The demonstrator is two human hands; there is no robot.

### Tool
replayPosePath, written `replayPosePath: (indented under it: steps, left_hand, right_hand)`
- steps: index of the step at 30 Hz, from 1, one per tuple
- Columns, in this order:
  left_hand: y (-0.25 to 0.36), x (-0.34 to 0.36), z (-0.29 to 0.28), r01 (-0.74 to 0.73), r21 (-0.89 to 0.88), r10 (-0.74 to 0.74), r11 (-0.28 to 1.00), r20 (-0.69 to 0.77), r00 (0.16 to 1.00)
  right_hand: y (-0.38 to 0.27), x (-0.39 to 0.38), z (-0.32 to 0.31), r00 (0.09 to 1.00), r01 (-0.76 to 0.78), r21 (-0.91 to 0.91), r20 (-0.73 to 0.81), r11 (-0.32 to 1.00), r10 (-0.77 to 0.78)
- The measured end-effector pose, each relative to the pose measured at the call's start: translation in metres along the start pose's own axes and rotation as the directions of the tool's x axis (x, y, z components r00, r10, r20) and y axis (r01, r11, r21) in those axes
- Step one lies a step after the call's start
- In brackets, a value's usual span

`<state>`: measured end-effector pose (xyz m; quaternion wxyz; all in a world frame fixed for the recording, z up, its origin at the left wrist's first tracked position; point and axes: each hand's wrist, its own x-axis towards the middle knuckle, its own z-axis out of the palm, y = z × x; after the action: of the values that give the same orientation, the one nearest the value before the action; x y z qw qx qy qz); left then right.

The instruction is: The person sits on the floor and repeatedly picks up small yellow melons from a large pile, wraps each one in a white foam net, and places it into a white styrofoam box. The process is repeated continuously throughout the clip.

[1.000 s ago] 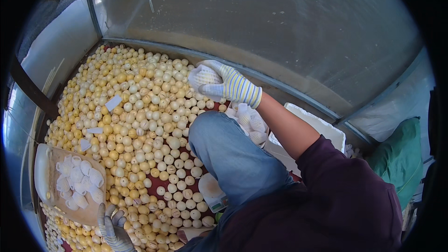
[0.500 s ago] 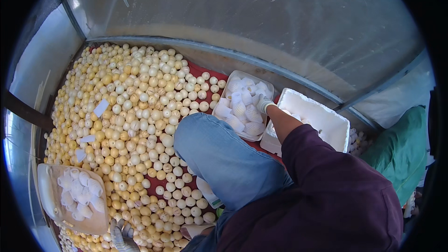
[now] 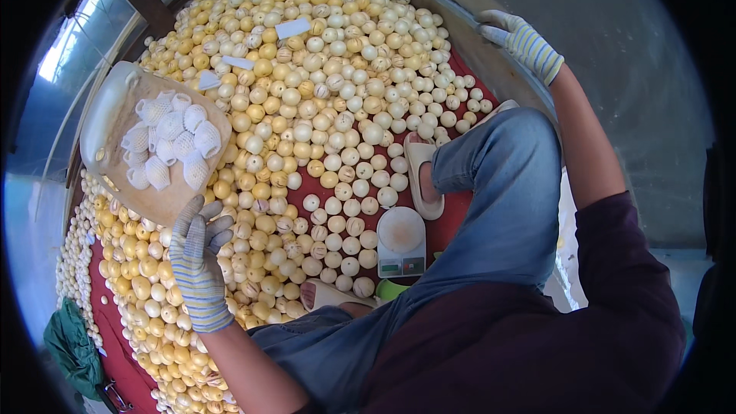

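My left hand (image 3: 201,261), in a striped knit glove, is beside the near corner of a worn plastic tub (image 3: 142,198). Its fingers are loosely bent and apart, with nothing seen between them. White foam nets (image 3: 184,146) lie heaped in that tub; whether any hold fruit I cannot tell. Out to the right, my right hand (image 3: 524,44) is raised in front of the wall panel, its gloved fingers stretched out and holding nothing visible. Below and between my hands spreads a large heap of round cream and yellow fruit (image 3: 307,92), some striped, resembling pepino melons.
A small white scale (image 3: 401,234) stands on the red sheet (image 3: 452,218) between my feet. Something bright green (image 3: 389,290) sits beside it. Paper slips (image 3: 293,27) rest on the heap. Green cloth (image 3: 73,349) lies at the lower left. A wall panel (image 3: 613,38) rises at the right.
The view has swung to the left. My right hand has come away from the tub of nets at the right, which is out of view. My left hand now shows more fully beside the left tub.
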<state>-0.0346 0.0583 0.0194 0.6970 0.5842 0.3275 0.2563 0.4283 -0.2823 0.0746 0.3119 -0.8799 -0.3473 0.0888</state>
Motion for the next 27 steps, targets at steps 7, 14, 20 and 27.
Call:
replayPosePath:
  steps: [7, 14, 20, 27]
  left_hand:
    - [0.014, -0.003, -0.013, -0.05, -0.013, 0.049, 0.999, -0.084, 0.995]
    - [0.019, -0.002, 0.006, 0.024, -0.052, -0.027, 0.998, -0.05, 0.998]
    - [0.014, 0.008, 0.007, 0.137, 0.037, -0.134, 0.99, -0.078, 0.988]
    - [0.018, 0.025, 0.009, 0.379, -0.023, -0.379, 0.925, -0.084, 0.921]
  right_hand:
    - [-0.079, 0.11, 0.138, 0.897, 0.113, -0.271, 0.442, 0.956, 0.019]
    - [-0.048, 0.165, 0.257, 0.948, 0.057, -0.424, 0.306, 0.904, 0.083]
    - [-0.059, 0.252, 0.328, 0.993, 0.114, -0.519, 0.027, 0.847, -0.116]
    - [-0.049, 0.348, 0.38, 0.973, 0.21, -0.624, 0.062, 0.753, -0.221]
